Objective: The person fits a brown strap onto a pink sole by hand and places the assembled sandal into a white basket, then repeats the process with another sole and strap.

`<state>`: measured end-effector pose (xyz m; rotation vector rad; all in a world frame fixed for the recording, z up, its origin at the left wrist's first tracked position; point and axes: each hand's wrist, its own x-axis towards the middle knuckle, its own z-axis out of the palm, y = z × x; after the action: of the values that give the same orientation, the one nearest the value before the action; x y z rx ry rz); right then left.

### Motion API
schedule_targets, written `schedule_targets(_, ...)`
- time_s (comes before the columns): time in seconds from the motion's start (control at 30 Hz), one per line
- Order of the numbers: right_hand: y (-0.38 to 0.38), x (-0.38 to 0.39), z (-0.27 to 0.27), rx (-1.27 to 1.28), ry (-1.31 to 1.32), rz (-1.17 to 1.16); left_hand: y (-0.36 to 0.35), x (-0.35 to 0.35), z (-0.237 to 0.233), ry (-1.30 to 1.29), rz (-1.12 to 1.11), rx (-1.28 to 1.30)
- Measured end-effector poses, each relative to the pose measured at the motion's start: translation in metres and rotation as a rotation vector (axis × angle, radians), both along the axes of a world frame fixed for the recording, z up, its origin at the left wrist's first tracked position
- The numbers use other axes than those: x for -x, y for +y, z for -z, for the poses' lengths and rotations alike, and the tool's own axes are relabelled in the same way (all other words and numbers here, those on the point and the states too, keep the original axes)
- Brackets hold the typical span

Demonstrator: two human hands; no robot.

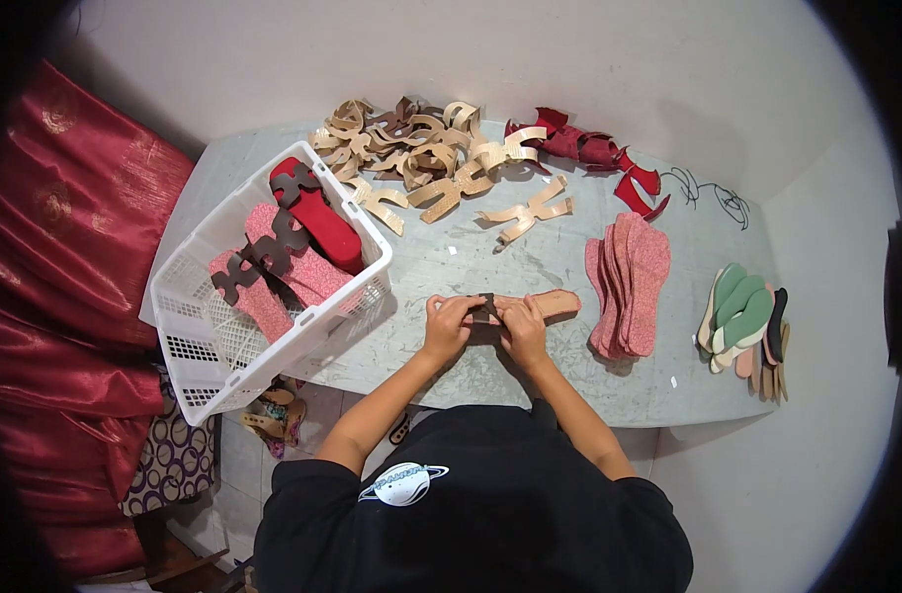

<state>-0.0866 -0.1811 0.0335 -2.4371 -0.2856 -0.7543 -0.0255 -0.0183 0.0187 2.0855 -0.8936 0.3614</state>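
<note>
- Insole (558, 303), tan and flat, lies on the grey table (471, 257) near its front edge, with its free end towards a stack of pink insoles (629, 287).
- A dark brown strap piece (485, 308) sits across the insole's covered end, between the two hands.
- The left hand (446, 326) curls over the strap piece's left side, fingers bent, pinching it down against the insole.
- The right hand (523, 331) mirrors it, fingers bent and pinching the strap piece's right side; its knuckles hide the contact.
- Both forearms angle inward, wrists close together above the table edge.
- A white basket (214, 346) to the left holds red and pink soles with dark straps.
</note>
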Motion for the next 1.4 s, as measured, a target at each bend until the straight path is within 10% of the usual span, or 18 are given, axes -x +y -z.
schedule_targets(0.3,-0.018,0.026,-0.102,-0.225,-0.185,-0.26,0.013,0.011,-0.138,-0.024,0.336,0.28)
schedule_targets(0.73,-0.016,0.045,-0.134,-0.47,-0.132,-0.54,0.024,0.036,-0.174,0.207,0.779,0.453)
schedule_targets(1.2,-0.008,0.037,-0.158,-0.415,-0.077,-0.326,0.005,0.047,-0.17,0.471,0.539,0.796)
schedule_targets(1.4,0.02,0.028,-0.164,-1.217,0.256,-0.398,0.016,0.045,-0.163,0.79,0.343,0.859)
